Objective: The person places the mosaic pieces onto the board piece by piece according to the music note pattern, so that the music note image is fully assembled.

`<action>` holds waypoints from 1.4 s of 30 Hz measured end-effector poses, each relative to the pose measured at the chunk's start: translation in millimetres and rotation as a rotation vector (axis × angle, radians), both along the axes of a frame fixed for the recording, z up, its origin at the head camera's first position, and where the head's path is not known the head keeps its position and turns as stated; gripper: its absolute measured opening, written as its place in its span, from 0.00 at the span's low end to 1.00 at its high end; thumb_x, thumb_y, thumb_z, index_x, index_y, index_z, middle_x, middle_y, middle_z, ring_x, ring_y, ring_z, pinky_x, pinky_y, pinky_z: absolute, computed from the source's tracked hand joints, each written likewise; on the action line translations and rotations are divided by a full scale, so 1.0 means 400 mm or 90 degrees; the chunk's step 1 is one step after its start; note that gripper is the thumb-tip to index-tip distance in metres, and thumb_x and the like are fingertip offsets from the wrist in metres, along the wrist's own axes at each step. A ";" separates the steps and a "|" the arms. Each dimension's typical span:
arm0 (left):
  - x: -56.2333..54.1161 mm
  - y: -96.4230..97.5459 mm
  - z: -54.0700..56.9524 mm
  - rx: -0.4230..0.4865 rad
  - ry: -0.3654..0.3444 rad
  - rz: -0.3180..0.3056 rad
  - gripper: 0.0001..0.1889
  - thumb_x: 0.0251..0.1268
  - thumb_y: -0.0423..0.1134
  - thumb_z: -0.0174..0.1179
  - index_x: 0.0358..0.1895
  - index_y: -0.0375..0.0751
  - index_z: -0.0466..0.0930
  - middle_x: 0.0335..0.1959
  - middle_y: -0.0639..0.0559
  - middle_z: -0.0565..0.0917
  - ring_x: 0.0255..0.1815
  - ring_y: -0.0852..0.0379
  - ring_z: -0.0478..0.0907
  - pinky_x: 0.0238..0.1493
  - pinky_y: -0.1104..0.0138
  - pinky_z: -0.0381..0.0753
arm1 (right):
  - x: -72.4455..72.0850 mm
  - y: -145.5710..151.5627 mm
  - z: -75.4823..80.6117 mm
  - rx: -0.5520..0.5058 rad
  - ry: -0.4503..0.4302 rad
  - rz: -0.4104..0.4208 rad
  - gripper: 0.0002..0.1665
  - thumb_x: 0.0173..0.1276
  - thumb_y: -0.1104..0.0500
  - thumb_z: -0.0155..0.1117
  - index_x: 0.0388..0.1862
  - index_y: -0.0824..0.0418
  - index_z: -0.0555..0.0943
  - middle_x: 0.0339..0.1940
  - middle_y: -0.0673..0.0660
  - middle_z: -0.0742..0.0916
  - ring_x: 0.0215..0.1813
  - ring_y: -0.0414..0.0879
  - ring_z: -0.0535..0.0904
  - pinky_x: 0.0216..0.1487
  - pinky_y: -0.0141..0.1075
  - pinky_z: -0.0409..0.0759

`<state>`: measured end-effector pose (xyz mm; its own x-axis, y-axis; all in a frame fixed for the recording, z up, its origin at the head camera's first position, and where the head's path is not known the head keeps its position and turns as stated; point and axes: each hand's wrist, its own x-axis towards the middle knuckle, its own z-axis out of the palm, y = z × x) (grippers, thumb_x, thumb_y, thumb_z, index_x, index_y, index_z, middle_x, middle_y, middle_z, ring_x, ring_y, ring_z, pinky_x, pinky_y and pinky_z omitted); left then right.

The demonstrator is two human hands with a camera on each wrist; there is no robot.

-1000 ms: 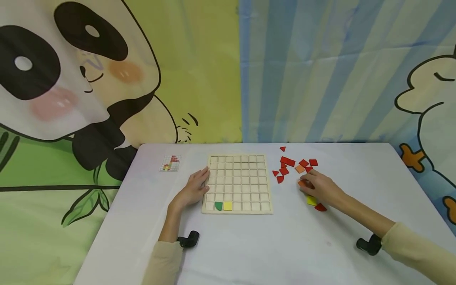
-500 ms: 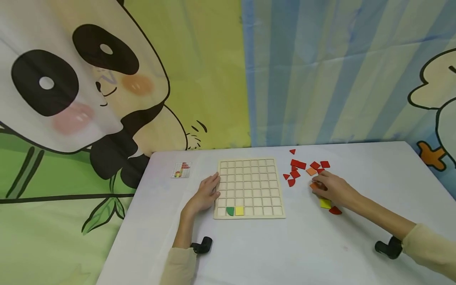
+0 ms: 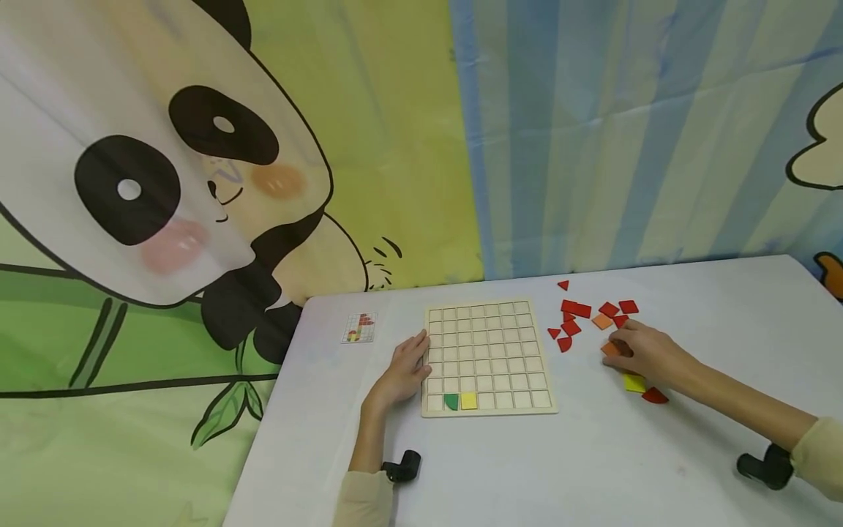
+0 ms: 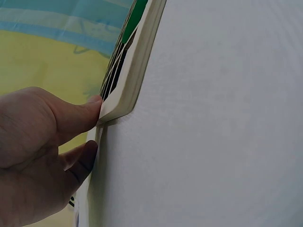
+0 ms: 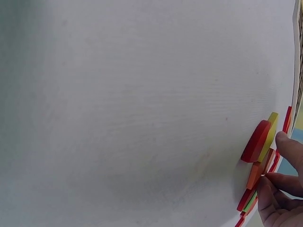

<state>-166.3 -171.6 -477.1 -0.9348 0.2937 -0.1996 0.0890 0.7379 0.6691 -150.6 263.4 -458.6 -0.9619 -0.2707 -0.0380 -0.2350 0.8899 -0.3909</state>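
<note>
A pale wooden grid board lies on the table, with a green rounded tile and a yellow square tile in its front row. My left hand rests along the board's left edge; in the left wrist view its thumb touches the rim. To the right, my right hand has an orange tile between its thumb and fingers, at table level. Beside that hand lie a yellow tile and a red rounded tile. The right wrist view shows the tiles from a low, edge-on angle.
Several red tiles and another orange tile lie scattered right of the board. A small card with a coloured grid pattern lies to its left. A printed curtain hangs behind the white table.
The head view has swung left, so everything shifts right in it. My left hand stays at the board's edge, and my right hand stays at the orange tile.
</note>
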 end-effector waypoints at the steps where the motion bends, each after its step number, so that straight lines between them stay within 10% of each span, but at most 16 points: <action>1: 0.003 0.005 -0.002 0.006 -0.002 0.004 0.31 0.72 0.38 0.52 0.76 0.44 0.55 0.80 0.58 0.50 0.81 0.50 0.41 0.78 0.47 0.51 | 0.000 0.005 0.001 0.004 -0.004 -0.001 0.25 0.54 0.52 0.76 0.43 0.69 0.83 0.35 0.57 0.80 0.35 0.44 0.73 0.29 0.28 0.78; 42: -0.008 -0.003 0.009 0.010 -0.021 -0.017 0.32 0.73 0.37 0.52 0.77 0.41 0.52 0.81 0.52 0.48 0.81 0.46 0.39 0.79 0.46 0.48 | 0.009 -0.018 0.023 -0.024 0.032 0.028 0.16 0.55 0.61 0.73 0.43 0.63 0.83 0.36 0.53 0.78 0.37 0.43 0.73 0.34 0.26 0.78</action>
